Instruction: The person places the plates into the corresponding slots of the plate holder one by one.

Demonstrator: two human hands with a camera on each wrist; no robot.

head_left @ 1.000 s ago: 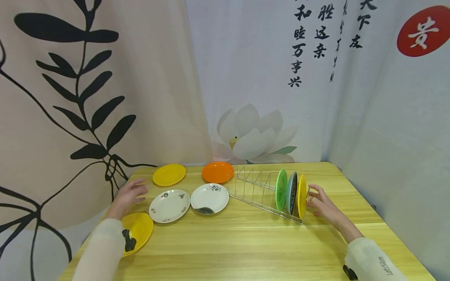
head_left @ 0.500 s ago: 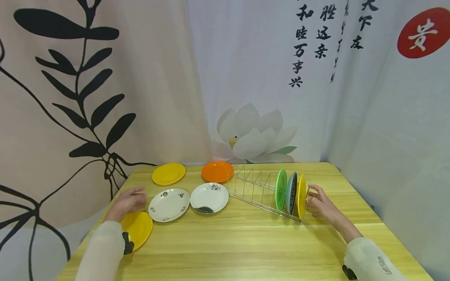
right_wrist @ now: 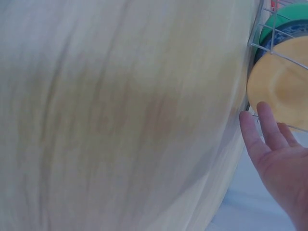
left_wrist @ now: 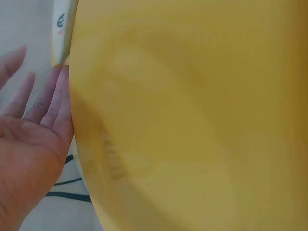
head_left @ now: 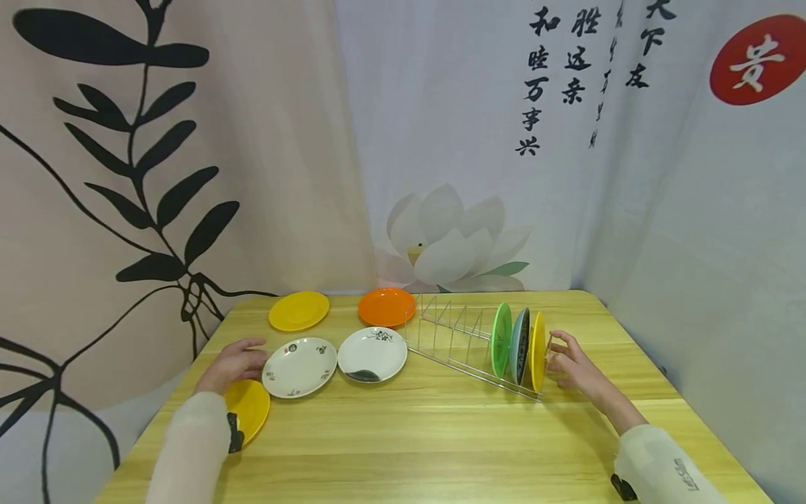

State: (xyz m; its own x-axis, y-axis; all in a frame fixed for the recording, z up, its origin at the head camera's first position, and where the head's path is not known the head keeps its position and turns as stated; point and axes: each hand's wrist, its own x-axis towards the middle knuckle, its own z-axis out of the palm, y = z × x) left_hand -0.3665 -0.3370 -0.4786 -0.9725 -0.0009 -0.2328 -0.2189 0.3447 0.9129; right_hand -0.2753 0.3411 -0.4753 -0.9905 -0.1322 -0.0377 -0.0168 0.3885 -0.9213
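The left hand (head_left: 231,367) and its sleeve (head_left: 192,441) cover part of the front yellow plate (head_left: 252,413), at the left of the worktop (head_left: 403,441). A black piece (head_left: 235,432) at the cuff hides more of it. In the left wrist view that plate, blurred and cut off by the edges, fills most of the view and passes in front of some fingertips. The left grip is wide, fingers nearly straight; they reach the rim of the flowered plate (head_left: 299,367), though whether they touch it cannot be told.

The right hand (head_left: 576,367) is at the right end of the wire rack (head_left: 472,372), its grip loose and wide. Contact with the wire is hard to make out, and the hand is cut off in the right wrist view.

In the rack, the racked yellow plate (head_left: 538,353) stands nearest that hand, partly hiding the blue plate (head_left: 520,346); the green plate (head_left: 501,341) stands beyond. The rack's far end overlaps the orange plate (head_left: 387,307). The white plate (head_left: 373,353) lies just beside the flowered one, and the back yellow plate (head_left: 299,311) lies behind. A printed curtain (head_left: 460,91) closes off the back.
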